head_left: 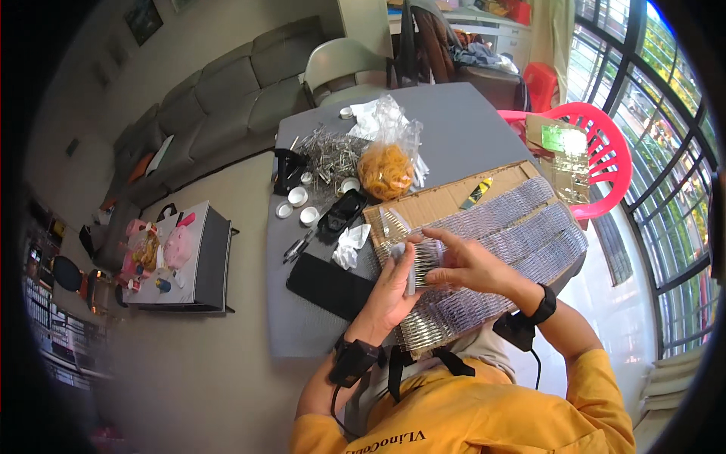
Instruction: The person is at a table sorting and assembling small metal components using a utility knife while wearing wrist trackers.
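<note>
Best, in careful judgement, to keep the comb-like row of silvery pieces [429,262] level and steady in the left hand [392,287], and to use only light pressure from the right hand [478,265], so as not to bend or spill the thin pieces. Good also to stay low over the cardboard [435,203], for catching any loose one. Held in front of the body, over the nine o'clock side of the cardboard, beside the silver rows [522,231]. Left fingers closed on the pale edge, at eight o'clock of the row; right fingers at three o'clock, thumb and forefinger parted, close against the pieces; pinching or only touching, impossible to tell. Around the row, on cardboard and counter [454,113]: yellow-black cutter [476,194] at one o'clock, bag of orange bands [387,172] at eleven, black phone [327,287] near nine.
</note>
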Demonstrator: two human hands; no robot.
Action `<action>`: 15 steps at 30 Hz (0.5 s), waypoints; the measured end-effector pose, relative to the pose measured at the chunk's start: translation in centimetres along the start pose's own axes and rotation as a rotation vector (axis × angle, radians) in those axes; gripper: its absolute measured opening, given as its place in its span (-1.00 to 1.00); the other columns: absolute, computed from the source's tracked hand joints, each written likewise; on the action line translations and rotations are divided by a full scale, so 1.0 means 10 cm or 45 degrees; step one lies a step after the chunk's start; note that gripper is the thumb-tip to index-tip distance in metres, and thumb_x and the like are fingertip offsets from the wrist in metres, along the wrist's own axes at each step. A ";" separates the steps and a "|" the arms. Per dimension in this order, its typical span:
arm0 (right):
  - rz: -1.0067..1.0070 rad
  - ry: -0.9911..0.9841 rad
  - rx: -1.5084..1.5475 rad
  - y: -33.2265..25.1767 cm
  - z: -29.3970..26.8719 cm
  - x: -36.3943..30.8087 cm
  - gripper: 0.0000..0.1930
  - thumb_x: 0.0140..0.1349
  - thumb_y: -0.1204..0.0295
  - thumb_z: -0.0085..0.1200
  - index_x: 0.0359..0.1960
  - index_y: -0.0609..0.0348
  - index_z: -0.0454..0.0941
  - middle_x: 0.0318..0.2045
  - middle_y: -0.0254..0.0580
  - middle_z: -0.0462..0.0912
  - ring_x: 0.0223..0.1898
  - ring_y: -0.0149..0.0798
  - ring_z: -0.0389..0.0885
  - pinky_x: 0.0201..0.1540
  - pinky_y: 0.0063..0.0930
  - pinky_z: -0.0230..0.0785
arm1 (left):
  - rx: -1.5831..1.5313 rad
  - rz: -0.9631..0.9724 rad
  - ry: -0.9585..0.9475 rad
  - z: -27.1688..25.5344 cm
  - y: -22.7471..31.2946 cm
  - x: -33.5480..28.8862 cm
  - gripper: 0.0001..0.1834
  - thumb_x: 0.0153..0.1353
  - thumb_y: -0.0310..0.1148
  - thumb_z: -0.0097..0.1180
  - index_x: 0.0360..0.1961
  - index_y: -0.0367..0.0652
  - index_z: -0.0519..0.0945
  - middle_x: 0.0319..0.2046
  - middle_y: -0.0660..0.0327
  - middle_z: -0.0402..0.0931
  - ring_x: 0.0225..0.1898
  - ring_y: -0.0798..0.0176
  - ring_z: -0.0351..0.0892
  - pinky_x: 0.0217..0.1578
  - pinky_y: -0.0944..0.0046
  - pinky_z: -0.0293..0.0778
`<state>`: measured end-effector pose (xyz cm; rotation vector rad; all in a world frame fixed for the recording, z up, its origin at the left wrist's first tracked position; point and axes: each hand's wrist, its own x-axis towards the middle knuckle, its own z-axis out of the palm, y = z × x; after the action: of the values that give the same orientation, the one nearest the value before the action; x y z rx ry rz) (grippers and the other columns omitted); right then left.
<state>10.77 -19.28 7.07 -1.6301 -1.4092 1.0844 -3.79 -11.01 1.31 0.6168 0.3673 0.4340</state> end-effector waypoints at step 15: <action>0.022 0.065 -0.263 0.11 -0.02 0.13 -0.19 -0.20 0.08 0.30 0.07 0.26 0.24 -0.71 -0.18 0.45 -0.65 -0.34 0.45 -0.57 -0.50 0.24 | 0.159 -0.157 -0.106 -0.04 0.16 -0.01 -0.60 0.12 -0.12 0.07 -0.06 0.04 0.30 -0.22 0.28 0.37 -0.22 0.33 0.43 -0.24 0.21 0.45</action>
<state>11.47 -18.14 5.95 -1.8046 -1.5166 0.9246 -4.48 -9.69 2.03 0.7269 0.3528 0.2680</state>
